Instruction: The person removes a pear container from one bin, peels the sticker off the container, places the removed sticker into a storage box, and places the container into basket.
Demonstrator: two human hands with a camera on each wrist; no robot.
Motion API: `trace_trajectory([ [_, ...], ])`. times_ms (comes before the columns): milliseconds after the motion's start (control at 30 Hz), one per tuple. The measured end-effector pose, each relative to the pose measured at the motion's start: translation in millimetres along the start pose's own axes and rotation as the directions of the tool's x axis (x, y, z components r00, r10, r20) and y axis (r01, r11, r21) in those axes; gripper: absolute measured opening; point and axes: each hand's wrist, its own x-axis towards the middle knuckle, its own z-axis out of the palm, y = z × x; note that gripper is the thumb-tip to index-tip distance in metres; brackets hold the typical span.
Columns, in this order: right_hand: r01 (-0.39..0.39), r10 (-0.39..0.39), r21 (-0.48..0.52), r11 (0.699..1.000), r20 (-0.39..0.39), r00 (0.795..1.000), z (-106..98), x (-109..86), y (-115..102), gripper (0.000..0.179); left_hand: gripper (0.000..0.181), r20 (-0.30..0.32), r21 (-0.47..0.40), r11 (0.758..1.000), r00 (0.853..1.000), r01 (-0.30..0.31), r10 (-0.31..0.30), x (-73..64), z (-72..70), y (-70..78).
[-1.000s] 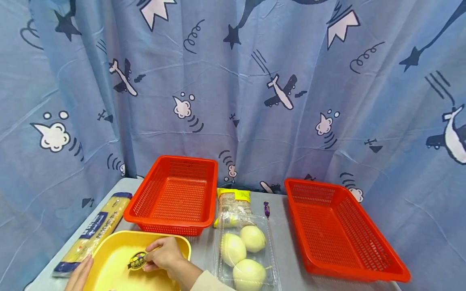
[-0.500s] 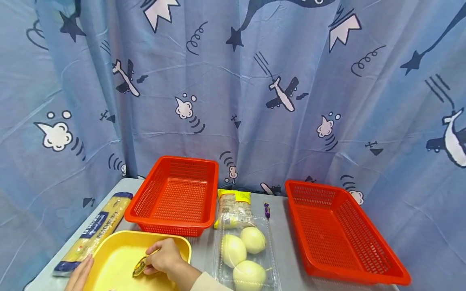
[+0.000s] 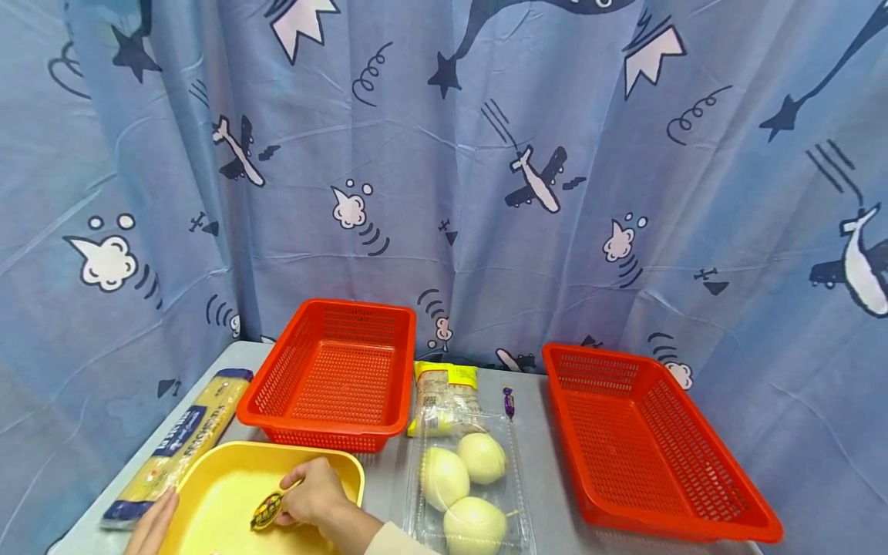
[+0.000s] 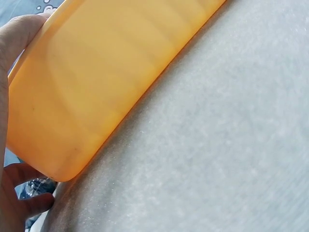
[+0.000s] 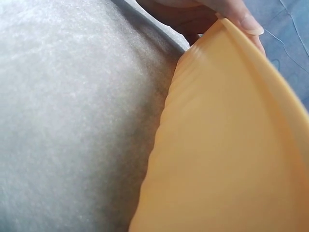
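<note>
Yellow basin (image 3: 232,482), L hand (image 3: 151,526) gripping side; R hand (image 3: 312,495) pinching blk/yellow label (image 3: 265,511); red basket (image 3: 347,378) beyond R grip.

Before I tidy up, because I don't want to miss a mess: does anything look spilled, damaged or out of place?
Nothing looks spilled or damaged. Only the small purple-wrapped piece seems slightly odd: it lies by itself on the grey table, between the yellow packet and the right red basket.
</note>
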Motion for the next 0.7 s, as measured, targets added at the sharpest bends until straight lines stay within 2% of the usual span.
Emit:
trace_trajectory([
  [100, 0.005, -0.005, -0.033, 0.999, -0.007, 1.0, 0.2, -0.1, 0.6, 0.028, 0.094, 0.001, -0.005, 1.0, 1.0, -0.004, 0.004, -0.6, -0.4, -1.5],
  [233, 0.012, -0.014, -0.068, 0.998, -0.016, 1.0, 0.9, -0.6, 1.7, 0.028, 0.098, 0.008, 0.007, 1.0, 1.0, 0.029, -0.029, -1.6, -0.4, 0.0],
  [700, 0.039, -0.049, -0.173, 0.984, -0.056, 0.997, -0.2, -2.0, 3.1, 0.025, 0.092, -0.014, 0.0, 0.999, 0.999, 0.038, -0.038, -1.6, 1.4, 3.3],
])
